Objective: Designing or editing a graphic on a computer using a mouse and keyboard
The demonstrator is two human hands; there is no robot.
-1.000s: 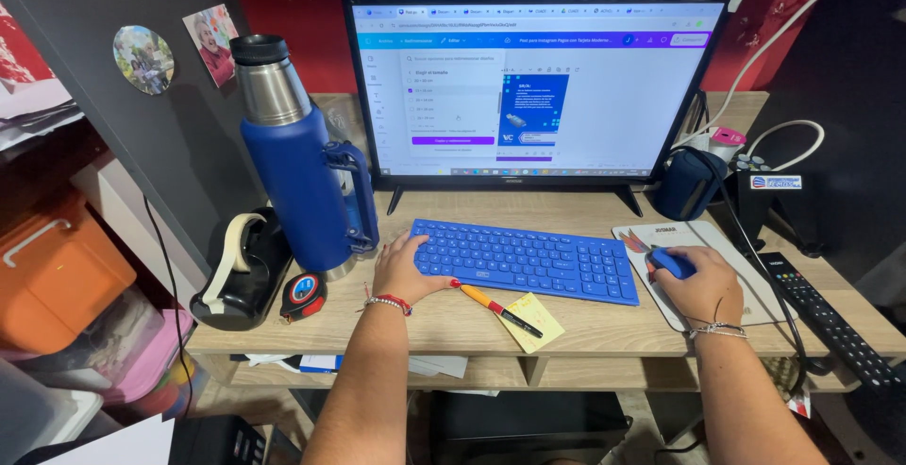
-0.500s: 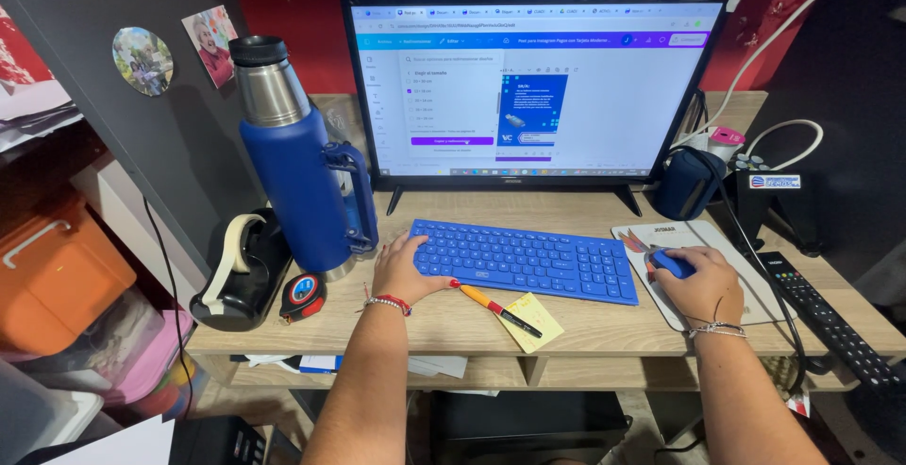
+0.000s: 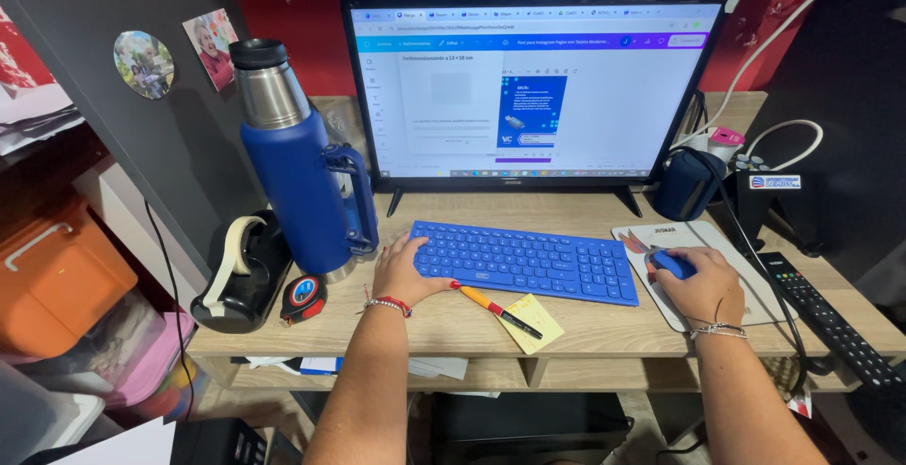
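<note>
Flask (image 3: 300, 177) capped beside keyboard (image 3: 525, 260); mouse (image 3: 672, 264) under right hand (image 3: 703, 287)

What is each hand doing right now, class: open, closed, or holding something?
Left hand: open, resting flat on the left end of the blue keyboard.
Right hand: curled over the blue mouse on the mouse pad.

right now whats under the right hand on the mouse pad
A blue mouse lies under the right hand, on the pale mouse pad. Only its front end shows; the hand covers the rest and part of the pad.
</note>
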